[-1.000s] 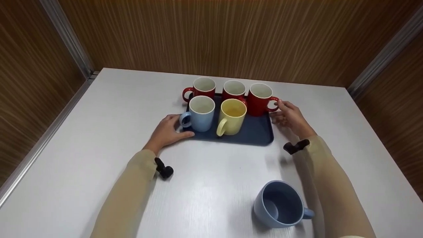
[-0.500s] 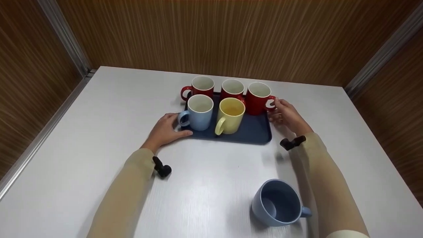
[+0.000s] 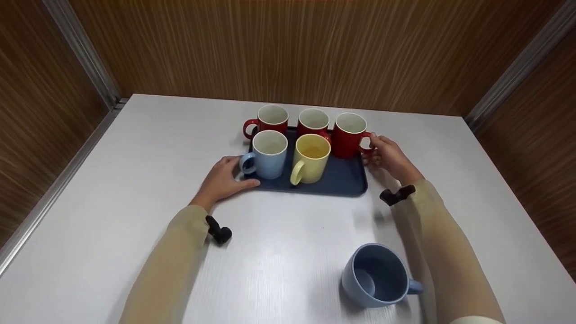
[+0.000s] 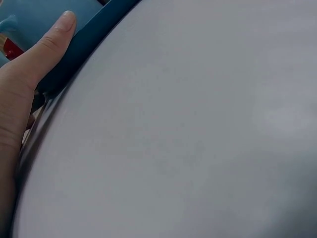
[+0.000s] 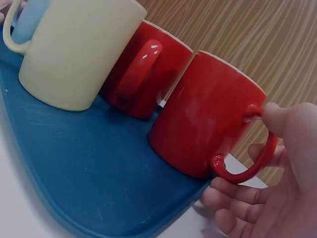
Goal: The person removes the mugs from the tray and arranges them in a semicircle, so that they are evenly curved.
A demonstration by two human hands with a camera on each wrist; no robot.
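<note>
While the navy tray (image 3: 346, 180) of five ceramic mugs sits on the tabletop (image 3: 135, 180), both hands (image 3: 223, 180) (image 3: 390, 156) pinch its side rims; likely heavy, breakable, best held level.

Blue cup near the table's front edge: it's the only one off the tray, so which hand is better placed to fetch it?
Right, probably: the blue cup lies beside the right forearm, handle that way; the left hand is farther off.
</note>
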